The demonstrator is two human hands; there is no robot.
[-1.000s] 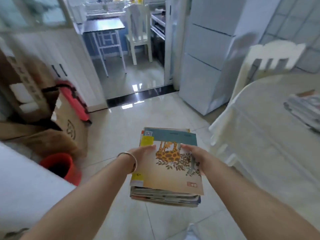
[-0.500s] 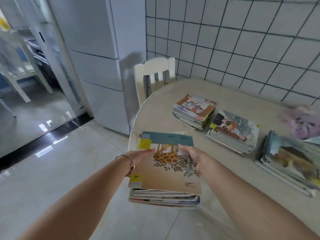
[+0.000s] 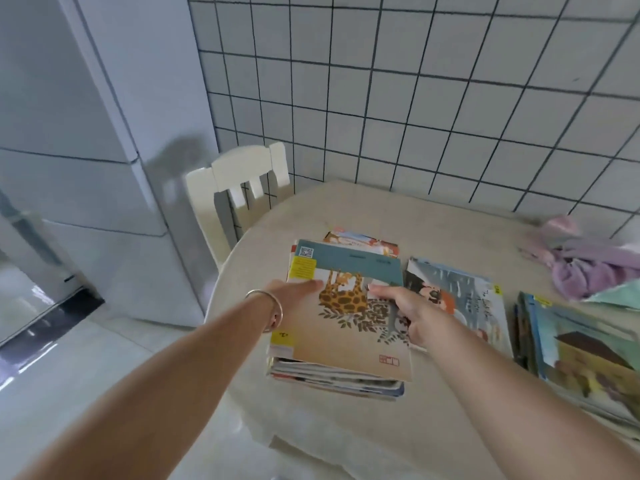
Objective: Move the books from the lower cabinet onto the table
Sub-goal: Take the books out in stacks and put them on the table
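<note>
I hold a stack of thin picture books, topped by a giraffe cover, over the left part of the round beige table. My left hand, with a silver bangle on the wrist, grips the stack's left edge. My right hand grips its right edge, thumb on the cover. Whether the stack rests on the table or hangs just above it, I cannot tell. Behind it a book pile is mostly hidden. Two more piles lie to the right, one with a cartoon cover and one with a house cover.
A cream chair stands at the table's far left, against a white fridge. A purple cloth lies at the table's back right. A tiled wall runs behind the table. Glossy floor tiles lie to the left.
The view has swung right from the doorway and floor to the table. The stack has travelled with both hands from over the floor to over the table's left part, in front of the earlier pile.
</note>
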